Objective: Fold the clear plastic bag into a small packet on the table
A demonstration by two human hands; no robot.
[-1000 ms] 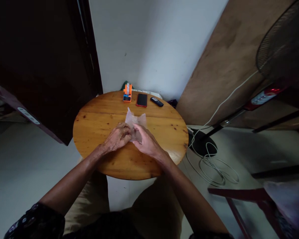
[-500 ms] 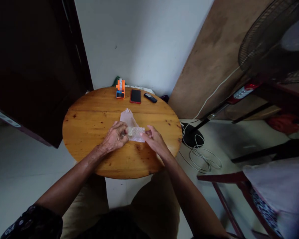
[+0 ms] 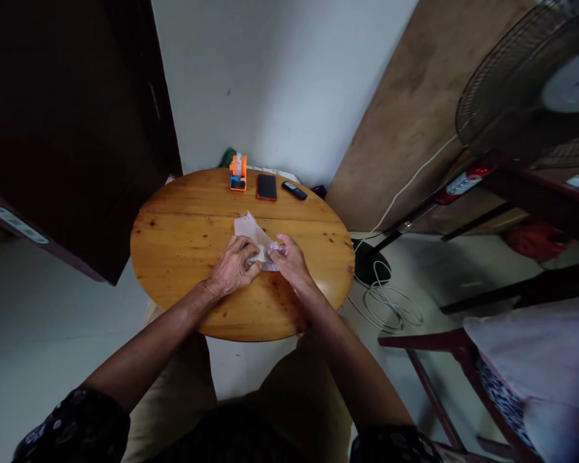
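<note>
A piece of pinkish, translucent bubble wrap [image 3: 249, 227] lies on the round wooden table [image 3: 183, 238], one end stretching away from me and the near end folded between my hands. My left hand [image 3: 235, 262] curls its fingers over the left side of the fold. On the right side, my right hand [image 3: 290, 261] pinches the wrap between thumb and fingers. A pale bulge shows in the fold by my left fingertips; whether something is wrapped inside I cannot tell.
Toward the table's far edge stand an orange and blue tape dispenser [image 3: 238, 173], a dark phone with a red edge [image 3: 267, 187] and a small black keypad handset [image 3: 294, 190]. A standing fan [image 3: 511, 96], a coiled white cable [image 3: 390, 305] and a dark red chair [image 3: 429, 343] are on the right.
My right hand has moved inward and closed on the wrap's right side. The near end, earlier spread flatter between my hands, is now more gathered. The view has shifted slightly.
</note>
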